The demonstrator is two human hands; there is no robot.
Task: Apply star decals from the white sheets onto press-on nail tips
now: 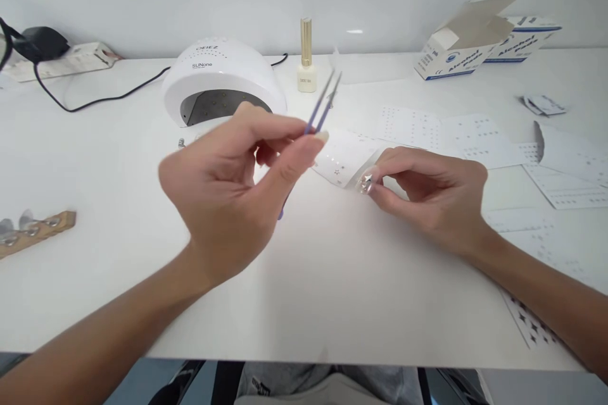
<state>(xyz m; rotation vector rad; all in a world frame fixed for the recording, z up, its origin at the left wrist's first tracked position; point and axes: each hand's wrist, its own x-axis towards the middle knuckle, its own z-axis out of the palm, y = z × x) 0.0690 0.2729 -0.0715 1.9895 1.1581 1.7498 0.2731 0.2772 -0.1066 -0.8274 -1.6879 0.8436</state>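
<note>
My left hand (228,193) is raised above the white table (304,291), its fingers pinched round purple tweezers (322,104) whose tips point up and to the right. My right hand (427,193) rests on the table to the right, its thumb and fingers pinched on a small clear false nail with a silver decoration (365,182). Just behind that nail lies a curled white sticker sheet (344,158) with small star shapes. The tweezer tips hang above the sheet, apart from the nail.
A white nail lamp (221,79) stands at the back with its black cable (95,100) and a power strip (66,60). A gold-capped polish bottle (306,57), open alcohol pad boxes (479,38), several sticker sheets (475,136) and a wooden nail holder (35,231) lie around.
</note>
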